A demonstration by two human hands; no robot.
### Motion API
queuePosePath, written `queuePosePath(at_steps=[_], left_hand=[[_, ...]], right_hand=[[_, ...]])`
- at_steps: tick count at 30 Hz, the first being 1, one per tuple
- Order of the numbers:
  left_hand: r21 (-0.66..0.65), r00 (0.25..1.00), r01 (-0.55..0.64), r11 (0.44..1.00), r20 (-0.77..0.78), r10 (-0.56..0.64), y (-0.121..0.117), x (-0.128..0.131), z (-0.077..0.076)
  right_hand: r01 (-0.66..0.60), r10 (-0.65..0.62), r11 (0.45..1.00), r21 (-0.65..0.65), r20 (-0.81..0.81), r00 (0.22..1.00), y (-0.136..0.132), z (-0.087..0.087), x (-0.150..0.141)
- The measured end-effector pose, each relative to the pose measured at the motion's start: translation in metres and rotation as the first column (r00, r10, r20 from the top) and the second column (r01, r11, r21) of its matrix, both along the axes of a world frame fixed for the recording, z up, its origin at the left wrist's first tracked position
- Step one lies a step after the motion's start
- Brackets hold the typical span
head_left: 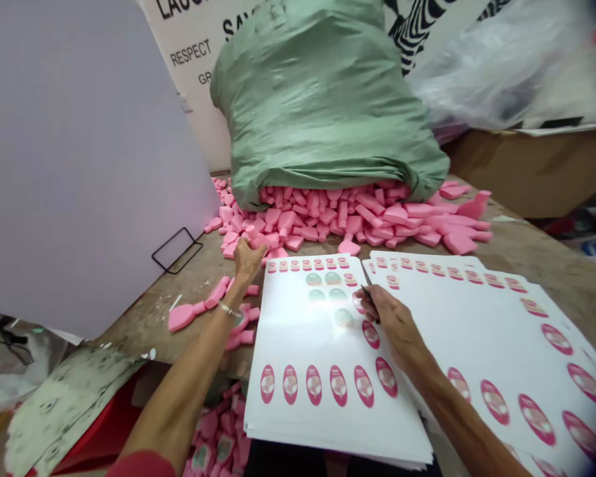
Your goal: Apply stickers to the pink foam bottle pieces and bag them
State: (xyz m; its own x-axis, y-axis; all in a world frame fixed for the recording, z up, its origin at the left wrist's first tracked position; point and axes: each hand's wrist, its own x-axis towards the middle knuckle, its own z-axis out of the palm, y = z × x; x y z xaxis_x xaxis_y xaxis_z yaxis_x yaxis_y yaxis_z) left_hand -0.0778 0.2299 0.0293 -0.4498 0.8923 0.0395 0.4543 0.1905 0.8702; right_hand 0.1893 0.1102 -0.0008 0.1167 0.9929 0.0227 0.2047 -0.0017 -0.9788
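Note:
My left hand (249, 258) reaches into the near edge of a heap of small pink plastic bottles (328, 215), its fingers curled on one pink bottle (251, 232). My right hand (388, 311) is closed on a thin dark pointed tool (369, 301), too small to name surely. It rests over the right side of a stack of white sticker sheets (293, 331). Oval pink labels (338, 385) and small labels line the top sheet's edges; pale greenish spots show near its top. Several pink bottles (181, 317) lie left of the sheets, partly behind my left forearm.
A large green sack (322, 106) stands behind the heap. More sticker sheets (487, 331) spread to the right. A white panel (79, 152) stands at left, beside a black wire frame (177, 251). Below the table edge are more pink bottles (218, 434). A cardboard box (526, 172) sits at right.

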Motion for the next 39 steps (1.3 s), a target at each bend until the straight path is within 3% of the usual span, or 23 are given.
queuePosePath(at_steps=[4,6,9,12,14,18,20,27,33,39], left_hand=[[0.060,0.948,0.208,0.976,0.232,-0.216,-0.064,0.027,0.002],[0.062,0.814,0.340,0.938,0.480,-0.327,-0.096,0.046,-0.002],[0.082,0.541,0.444,0.892,0.769,-0.340,-0.131,0.072,-0.008],[0.089,0.433,0.453,0.887,0.848,-0.306,-0.146,0.090,-0.015],[0.075,0.463,0.437,0.896,0.836,-0.296,-0.148,0.097,-0.020],[0.034,0.668,0.407,0.913,0.671,-0.323,-0.143,0.107,-0.030],[0.026,0.725,0.398,0.917,0.603,-0.332,-0.140,0.111,-0.033],[0.027,0.727,0.400,0.916,0.599,-0.335,-0.138,0.114,-0.036],[0.002,0.747,0.387,0.922,0.586,-0.315,-0.140,0.115,-0.034],[0.024,0.753,0.382,0.924,0.571,-0.327,-0.141,0.114,-0.037]], right_hand=[[-0.073,0.035,0.992,0.104,0.330,0.943,-0.002,0.000,0.020],[-0.152,0.054,0.977,0.148,0.520,0.852,0.000,-0.008,0.023],[-0.233,-0.021,0.942,0.243,0.733,0.680,0.004,-0.021,0.022],[-0.286,-0.091,0.910,0.300,0.818,0.568,0.008,-0.028,0.021],[-0.315,-0.105,0.895,0.317,0.835,0.541,0.008,-0.029,0.022],[-0.354,-0.119,0.870,0.343,0.843,0.525,0.009,-0.027,0.025],[-0.364,-0.104,0.870,0.333,0.846,0.523,0.009,-0.027,0.025],[-0.398,0.044,0.877,0.269,0.780,0.624,0.003,-0.028,0.018],[-0.325,-0.143,0.872,0.365,0.826,0.545,0.006,-0.025,0.019],[-0.334,-0.104,0.882,0.333,0.828,0.551,0.008,-0.026,0.021]])
